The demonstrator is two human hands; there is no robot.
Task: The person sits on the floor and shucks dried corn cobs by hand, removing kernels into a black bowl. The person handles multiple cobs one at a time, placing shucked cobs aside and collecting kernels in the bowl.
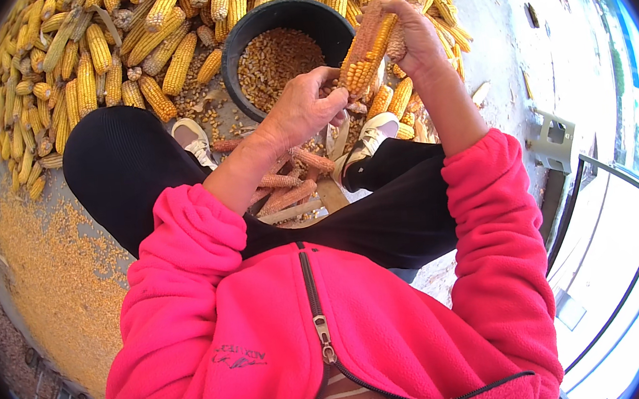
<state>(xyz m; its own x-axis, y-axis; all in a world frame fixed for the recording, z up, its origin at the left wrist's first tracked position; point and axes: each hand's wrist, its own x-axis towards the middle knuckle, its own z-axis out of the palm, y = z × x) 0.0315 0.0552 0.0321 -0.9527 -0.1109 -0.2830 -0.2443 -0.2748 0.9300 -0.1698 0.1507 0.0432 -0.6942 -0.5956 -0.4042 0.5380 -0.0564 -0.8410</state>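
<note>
A partly shelled ear of corn (364,62) is held at a slant over the right rim of a dark round tub (231,72). Its yellow kernels remain in strips beside bare reddish cob. My right hand (418,37) grips the upper end, where another piece of reddish cob (396,45) shows beside the ear under my fingers. At the lower end, the thumb and bent fingers of my left hand (307,101) close on the ear; some fingertips are hidden. Loose corn kernels (276,53) cover the bottom of the tub.
A large heap of unshelled corn ears (87,66) lies around the tub's far side. Bare cobs (290,193) lie between my shoes (371,137). Spread kernels (62,282) cover the floor at left. A metal railing (617,171) stands at right.
</note>
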